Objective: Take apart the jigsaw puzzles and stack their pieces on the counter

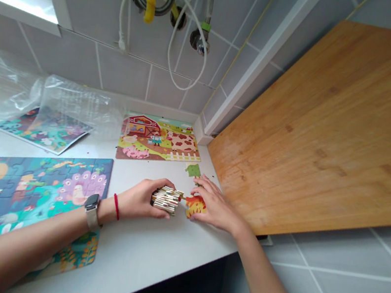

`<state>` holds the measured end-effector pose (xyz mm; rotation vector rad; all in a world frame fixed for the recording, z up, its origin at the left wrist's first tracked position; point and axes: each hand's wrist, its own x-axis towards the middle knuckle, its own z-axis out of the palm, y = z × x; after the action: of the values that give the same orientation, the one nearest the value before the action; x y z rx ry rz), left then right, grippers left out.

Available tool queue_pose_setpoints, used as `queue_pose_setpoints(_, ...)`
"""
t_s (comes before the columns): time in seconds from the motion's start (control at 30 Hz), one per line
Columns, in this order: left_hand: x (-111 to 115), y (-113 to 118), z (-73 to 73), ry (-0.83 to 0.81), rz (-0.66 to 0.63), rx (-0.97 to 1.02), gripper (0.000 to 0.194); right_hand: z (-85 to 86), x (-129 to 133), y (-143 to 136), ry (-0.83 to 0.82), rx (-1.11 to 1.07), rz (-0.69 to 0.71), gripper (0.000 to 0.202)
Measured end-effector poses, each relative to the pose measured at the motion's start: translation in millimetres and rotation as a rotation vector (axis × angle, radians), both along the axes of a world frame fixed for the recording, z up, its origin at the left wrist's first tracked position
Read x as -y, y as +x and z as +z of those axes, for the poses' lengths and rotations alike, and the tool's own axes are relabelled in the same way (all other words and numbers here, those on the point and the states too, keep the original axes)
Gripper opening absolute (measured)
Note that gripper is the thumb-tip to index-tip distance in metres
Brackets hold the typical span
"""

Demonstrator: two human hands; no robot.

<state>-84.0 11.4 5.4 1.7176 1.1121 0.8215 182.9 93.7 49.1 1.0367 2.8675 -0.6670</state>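
Observation:
A thick stack of puzzle pieces (167, 199), seen edge-on, is gripped by my left hand (142, 197) just above the white counter. Close to its right side, my right hand (213, 204) has its fingers around an orange and yellow puzzle piece (195, 206). Beyond the right fingertips a green puzzle piece (193, 169) lies on the counter. Behind both hands rests a farm-scene puzzle (161, 141) with a barn and a cow. To the left, a large animal puzzle (38, 190) lies partly under my left forearm.
Clear plastic bags (76, 96) and a printed picture sheet (40, 130) are at the back left of the white counter (146, 258). A wooden board (333, 129) leans along the right side. Hoses and a white cable (169, 57) hang on the tiled wall.

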Motion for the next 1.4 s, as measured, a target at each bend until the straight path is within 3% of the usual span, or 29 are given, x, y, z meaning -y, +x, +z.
queue_pose_setpoints(0.23,4.0,7.6,2.9,-0.078,-0.059,0.071,0.061,-5.0,2.8,2.9,-0.012,-0.128,0.022,0.054)
queue_pose_setpoints(0.53,5.0,20.8,17.3,-0.061,-0.017,-0.073,0.059,-25.9,6.8,17.6,-0.079,-0.247,-0.064,0.060)
queue_pose_setpoints(0.73,-0.8,42.2,10.8,0.039,-0.041,-0.082,0.071,-38.2,19.5,25.1,-0.109,-0.455,-0.165,0.051)
queue_pose_setpoints(1.0,-1.3,60.6,14.7,-0.142,-0.016,0.064,0.069,-49.0,26.3,33.6,-0.077,-0.606,-0.198,0.047)
queue_pose_setpoints(1.2,1.2,64.7,17.5,-0.224,-0.007,0.109,0.064,-51.8,31.4,36.3,-0.017,-0.681,-0.169,0.045)
queue_pose_setpoints(1.4,4.8,67.1,20.0,-0.185,0.007,0.083,0.060,-48.3,40.2,37.8,-0.083,-0.726,-0.200,0.048)
